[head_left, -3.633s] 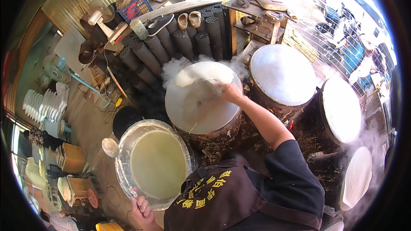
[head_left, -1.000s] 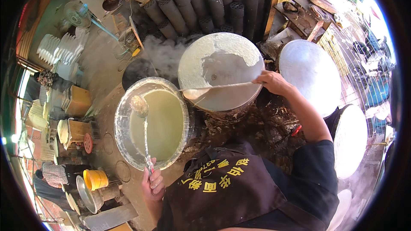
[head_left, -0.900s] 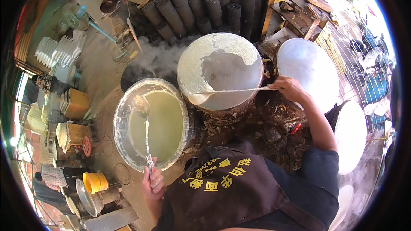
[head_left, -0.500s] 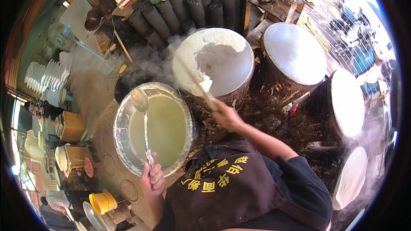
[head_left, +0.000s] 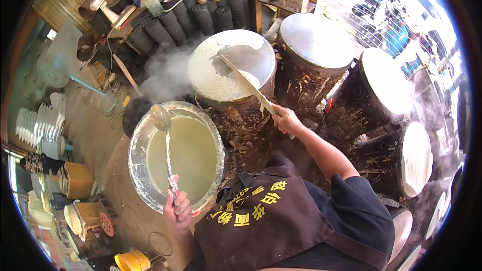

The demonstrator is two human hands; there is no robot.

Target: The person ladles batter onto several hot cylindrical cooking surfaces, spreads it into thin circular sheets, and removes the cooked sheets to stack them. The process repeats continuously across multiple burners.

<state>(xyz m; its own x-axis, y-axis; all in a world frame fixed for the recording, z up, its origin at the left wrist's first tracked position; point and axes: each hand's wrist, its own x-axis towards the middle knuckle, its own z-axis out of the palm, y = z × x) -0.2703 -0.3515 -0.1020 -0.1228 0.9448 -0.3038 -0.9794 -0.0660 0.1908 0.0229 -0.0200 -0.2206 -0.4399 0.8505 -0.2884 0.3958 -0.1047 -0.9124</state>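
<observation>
Left hand (head_left: pixel 178 211) gripped ladle (head_left: pixel 160 118) over batter tub (head_left: pixel 136 165), 8 o'clock; right hand (head_left: pixel 286 119) gripped flat spreader (head_left: pixel 257 94) over drum-top griddle (head_left: pixel 263 60), 12 o'clock. Batter coat (head_left: pixel 206 78) looked mostly done, bare patch (head_left: pixel 245 56) left toward griddle's 2 o'clock.

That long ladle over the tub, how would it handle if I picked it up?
The ladle seems fairly stiff: the left hand holds only its handle's end, with no visible sag. The broad bowl sits far from that grip, so it would probably tip bowl-first. Pale smears along the handle might make it slippery.
</observation>
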